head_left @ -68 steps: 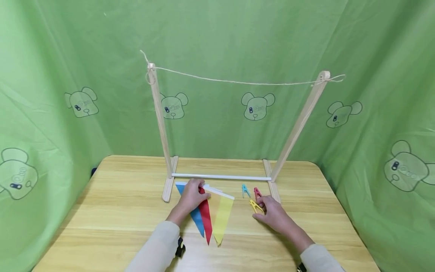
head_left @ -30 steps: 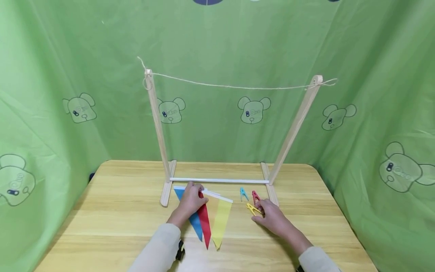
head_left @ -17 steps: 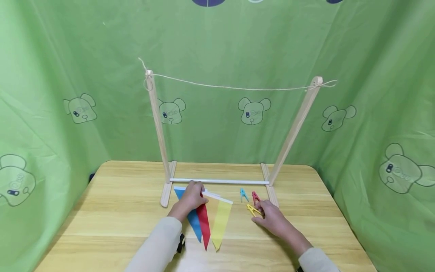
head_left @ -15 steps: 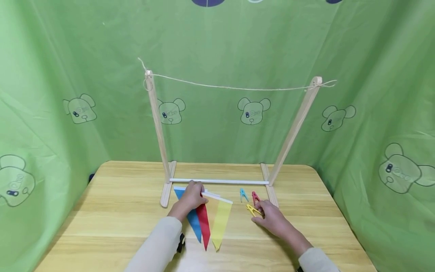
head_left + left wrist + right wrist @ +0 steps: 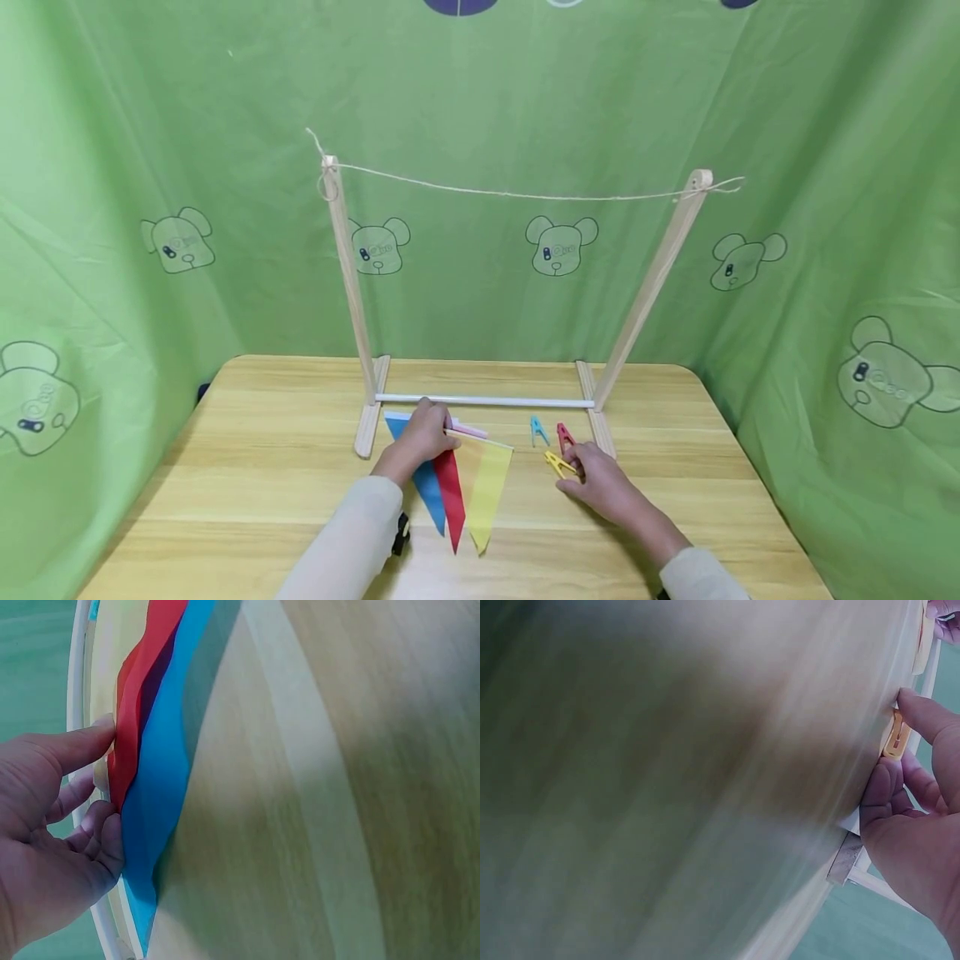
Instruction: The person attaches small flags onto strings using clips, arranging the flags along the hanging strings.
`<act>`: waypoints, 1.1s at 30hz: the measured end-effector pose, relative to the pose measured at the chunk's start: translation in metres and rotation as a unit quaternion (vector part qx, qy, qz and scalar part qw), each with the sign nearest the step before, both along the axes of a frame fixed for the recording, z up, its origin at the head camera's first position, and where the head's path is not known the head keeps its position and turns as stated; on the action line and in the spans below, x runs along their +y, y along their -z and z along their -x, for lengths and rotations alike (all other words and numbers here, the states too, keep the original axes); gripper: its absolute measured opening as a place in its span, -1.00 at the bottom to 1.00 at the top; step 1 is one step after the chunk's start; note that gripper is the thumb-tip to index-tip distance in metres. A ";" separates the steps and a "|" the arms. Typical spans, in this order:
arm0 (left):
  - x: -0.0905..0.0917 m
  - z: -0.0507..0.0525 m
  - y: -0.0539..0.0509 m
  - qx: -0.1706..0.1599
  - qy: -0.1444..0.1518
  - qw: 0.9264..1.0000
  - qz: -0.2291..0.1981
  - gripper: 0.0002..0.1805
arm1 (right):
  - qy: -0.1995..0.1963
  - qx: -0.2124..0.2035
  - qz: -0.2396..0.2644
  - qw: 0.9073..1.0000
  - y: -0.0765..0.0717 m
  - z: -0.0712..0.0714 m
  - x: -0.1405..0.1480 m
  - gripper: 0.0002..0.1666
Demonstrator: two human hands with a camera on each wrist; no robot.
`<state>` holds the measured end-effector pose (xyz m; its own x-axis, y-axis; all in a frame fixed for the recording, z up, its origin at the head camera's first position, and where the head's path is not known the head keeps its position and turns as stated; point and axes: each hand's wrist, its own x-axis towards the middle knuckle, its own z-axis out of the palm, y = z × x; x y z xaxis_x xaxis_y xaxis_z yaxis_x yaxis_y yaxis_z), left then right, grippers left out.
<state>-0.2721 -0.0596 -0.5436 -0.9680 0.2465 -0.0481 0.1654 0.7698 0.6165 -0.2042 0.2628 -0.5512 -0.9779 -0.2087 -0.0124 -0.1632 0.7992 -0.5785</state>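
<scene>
Stand: wooden, string tied between its posts.
Left hand: pinches the red pennant in front of the stand, partly hiding the blue pennant; yellow pennant alongside.
Right hand: pinches the yellow clothespin near the stand's right foot.
Blue clothespin: in front of the stand; red clothespin partly covered.
Curtain: green, behind the stand; lettering on bear heads illegible.
</scene>
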 end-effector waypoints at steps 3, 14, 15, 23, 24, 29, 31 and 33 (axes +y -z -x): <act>0.000 0.000 0.001 0.003 0.001 1.000 0.003 -0.63 | -0.001 0.001 -0.002 1.000 0.000 0.001 0.001 -0.61; -0.001 0.001 0.004 0.020 0.018 1.000 0.002 -0.64 | 0.000 0.004 0.000 1.000 0.003 0.001 0.001 -0.61; -0.001 0.001 0.004 0.020 0.020 1.000 0.003 -0.64 | -0.001 0.005 0.000 1.000 0.003 0.001 0.001 -0.61; -0.002 0.002 0.006 0.020 0.039 0.999 -0.008 -0.68 | -0.003 0.009 0.001 1.000 0.002 0.001 0.000 -0.61; -0.001 0.001 0.005 0.018 0.037 0.999 -0.011 -0.68 | -0.004 0.010 0.001 1.000 0.002 0.000 0.000 -0.60; 0.000 -0.002 0.002 -0.006 0.024 0.999 -0.036 -0.57 | -0.006 0.014 0.004 1.000 0.002 0.000 0.000 -0.60; 0.000 -0.003 0.000 -0.014 0.021 0.999 -0.041 -0.53 | -0.004 0.011 0.004 1.000 0.002 0.000 0.000 -0.61; 0.000 -0.004 0.000 -0.010 0.021 0.999 -0.041 -0.54 | -0.002 0.008 0.005 1.000 0.003 0.000 -0.001 -0.61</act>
<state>-0.2682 -0.0595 -0.5434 -0.9556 0.2911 -0.0458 0.1834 0.7092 0.6807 -0.2043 0.2622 -0.5538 -0.9772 -0.2124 0.0053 -0.1756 0.7932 -0.5831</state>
